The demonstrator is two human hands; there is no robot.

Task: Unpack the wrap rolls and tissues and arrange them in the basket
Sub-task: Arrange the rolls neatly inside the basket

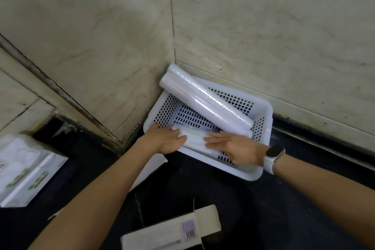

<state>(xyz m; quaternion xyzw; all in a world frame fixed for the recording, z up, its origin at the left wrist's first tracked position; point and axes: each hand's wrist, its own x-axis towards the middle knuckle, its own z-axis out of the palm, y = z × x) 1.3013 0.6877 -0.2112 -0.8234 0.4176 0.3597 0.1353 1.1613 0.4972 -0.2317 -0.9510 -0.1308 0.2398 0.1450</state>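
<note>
A white perforated basket [261,170] sits on the dark counter in the wall corner. Two long wrap rolls [205,99] lie diagonally in it, their far ends sticking out over the back left rim. A white tissue pack [195,139] lies along the basket's near left side. My left hand [166,140] rests on the pack's left end with fingers flat. My right hand [233,146], with a white watch on the wrist, presses flat on the pack's right end.
An opened white carton [172,231] with a barcode lies on the counter in front of me. A large white package [26,168] with green print stands at the left. Tiled walls close the corner behind the basket. A white sheet [150,168] lies under my left forearm.
</note>
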